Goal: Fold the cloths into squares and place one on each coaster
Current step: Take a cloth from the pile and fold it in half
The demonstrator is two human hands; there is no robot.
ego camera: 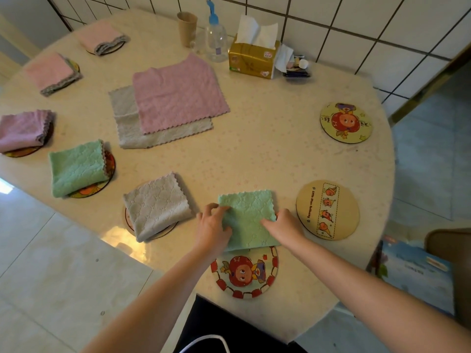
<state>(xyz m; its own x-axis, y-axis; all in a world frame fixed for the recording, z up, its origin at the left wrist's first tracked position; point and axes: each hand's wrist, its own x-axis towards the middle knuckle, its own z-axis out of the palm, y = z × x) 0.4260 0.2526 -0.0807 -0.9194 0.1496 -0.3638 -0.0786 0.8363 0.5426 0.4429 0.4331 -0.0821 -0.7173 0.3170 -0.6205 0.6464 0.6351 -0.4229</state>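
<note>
Left hand (pixel 212 225) fingers (pixel 219 211) pinch the folded green cloth's (pixel 251 220) left edge, fingertips tucked under it; right hand (pixel 284 225) fingers curl over its right edge. The cloth's near edge overlaps the cartoon coaster (pixel 244 272) on the bench (pixel 267 154), hiding its far rim.

A home dining corner, white tiled wall (pixel 356 26) behind a rounded bench (pixel 254 154), tissue box (pixel 251 58), paper cup (pixel 186 29) and pump bottle (pixel 216 39) stood at its back edge.
</note>
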